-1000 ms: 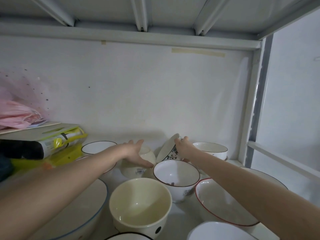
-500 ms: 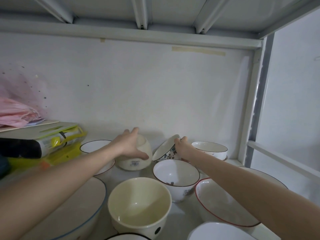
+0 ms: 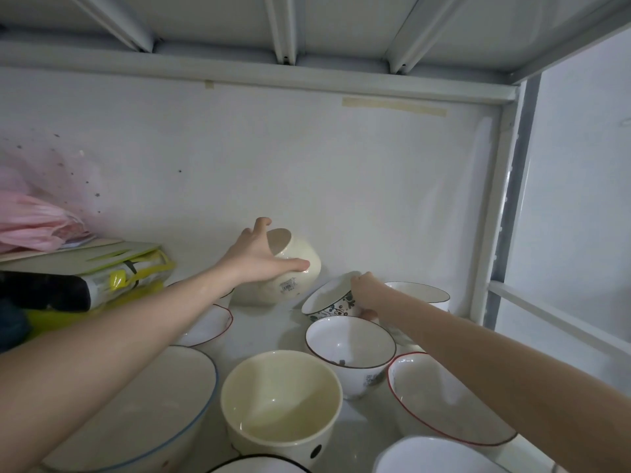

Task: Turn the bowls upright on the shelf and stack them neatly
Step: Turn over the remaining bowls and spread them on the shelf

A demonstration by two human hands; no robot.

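The left hand [image 3: 254, 256] grips a cream bowl [image 3: 290, 268] at the far middle of the shelf [image 3: 263, 331], thumb laid across its side, fingers spread over its foot. The bowl is tilted, foot up and to the left, a printed label showing on its side; where its rim meets the shelf is hard to make out. Just to the right, the right hand [image 3: 367, 295] pinches the rim of a patterned bowl [image 3: 333, 302] tipped on edge, mouth facing left and toward the viewer; most of the fingers are hidden behind the bowl.

Behind the right wrist stands a dark-rimmed bowl [image 3: 421, 293], upright, partly covered by the arm. Nearer sits a white bowl [image 3: 351, 349], upright, with a few dark specks at the bottom (paint or dirt, I cannot tell). A red-rimmed bowl [image 3: 440, 407] at the near right is crossed by the right forearm. Near the middle a pale yellow bowl [image 3: 281, 401] stands upright. The left forearm hides much of a blue-rimmed bowl [image 3: 164, 414] and a small red-rimmed bowl [image 3: 213, 324]. Two more rims are cut off by the lower edge.

At the far left lie a yellow package [image 3: 129, 274] and pink fabric [image 3: 30, 223], both cut off.
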